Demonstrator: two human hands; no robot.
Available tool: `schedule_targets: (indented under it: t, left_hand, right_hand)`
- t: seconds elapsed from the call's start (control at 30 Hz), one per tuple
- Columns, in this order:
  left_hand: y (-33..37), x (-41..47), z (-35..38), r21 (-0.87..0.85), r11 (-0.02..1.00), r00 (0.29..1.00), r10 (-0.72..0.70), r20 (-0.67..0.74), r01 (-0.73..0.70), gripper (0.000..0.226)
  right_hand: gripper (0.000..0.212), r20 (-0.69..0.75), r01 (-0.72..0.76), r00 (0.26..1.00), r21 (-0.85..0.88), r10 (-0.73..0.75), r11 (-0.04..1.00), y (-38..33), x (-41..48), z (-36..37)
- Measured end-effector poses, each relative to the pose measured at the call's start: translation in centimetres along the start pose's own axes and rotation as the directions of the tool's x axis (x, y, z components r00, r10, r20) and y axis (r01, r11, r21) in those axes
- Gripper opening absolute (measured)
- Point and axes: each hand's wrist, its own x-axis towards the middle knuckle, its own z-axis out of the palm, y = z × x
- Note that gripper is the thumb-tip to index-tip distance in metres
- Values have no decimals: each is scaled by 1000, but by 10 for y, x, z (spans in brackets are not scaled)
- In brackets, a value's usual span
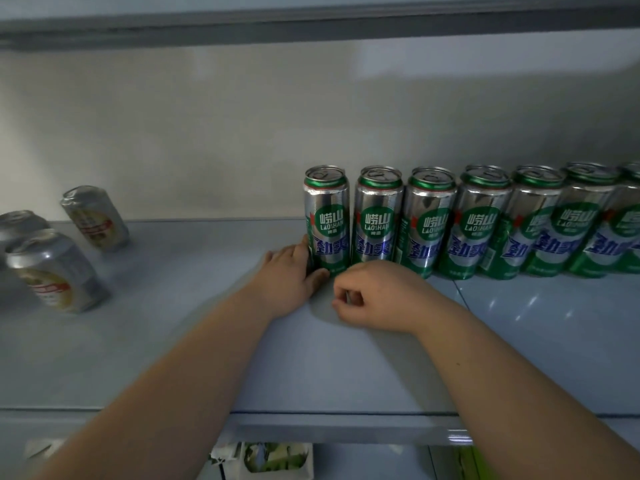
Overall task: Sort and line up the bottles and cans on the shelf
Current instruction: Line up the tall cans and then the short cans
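Several tall green-and-silver cans stand in a row along the back of the shelf (pixel 207 341), from the middle to the right edge. My left hand (pixel 291 282) grips the base of the leftmost green can (pixel 327 216), thumb in front and fingers behind. Just right of it, my right hand (pixel 374 299) rests on the shelf with its fingers curled and nothing in them, in front of the second green can (pixel 377 216). Three shorter silver cans with red-and-gold labels stand at the left: one at the back (pixel 95 218), one in front (pixel 57 271), one at the edge (pixel 19 225).
The shelf above (pixel 311 26) hangs low over the cans. A grey back wall (pixel 242 133) closes the rear. Below the front lip, packaged goods (pixel 273 459) show on a lower level.
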Motion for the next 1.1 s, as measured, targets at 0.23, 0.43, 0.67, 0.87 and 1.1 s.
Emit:
schedule_targets:
  t: [0.23,0.43,0.67,0.87,1.1]
  left_hand:
    - [-21,-46,-35,81,996,984,40,-174,-27,82]
    - [-54,-157,-53,164,984,963,-23,-268,69,70]
    - [-101,-227,-70,56,977,905,-167,-392,205,63]
    - [-168,-252,-93,-201,922,763,-386,-519,330,50]
    - [-235,-202,-132,-473,839,680,-514,-523,270,65]
  right_hand:
    - [38,-43,92,995,-36,-94,995,-24,-1,2]
    - [58,-34,315,945,-168,-325,934,-80,11,21]
    - [69,46,437,900,-59,-435,898,-171,64,38]
    - [71,-12,332,943,133,-333,934,-216,125,62]
    - [82,-181,147,979,338,-89,930,-252,212,92]
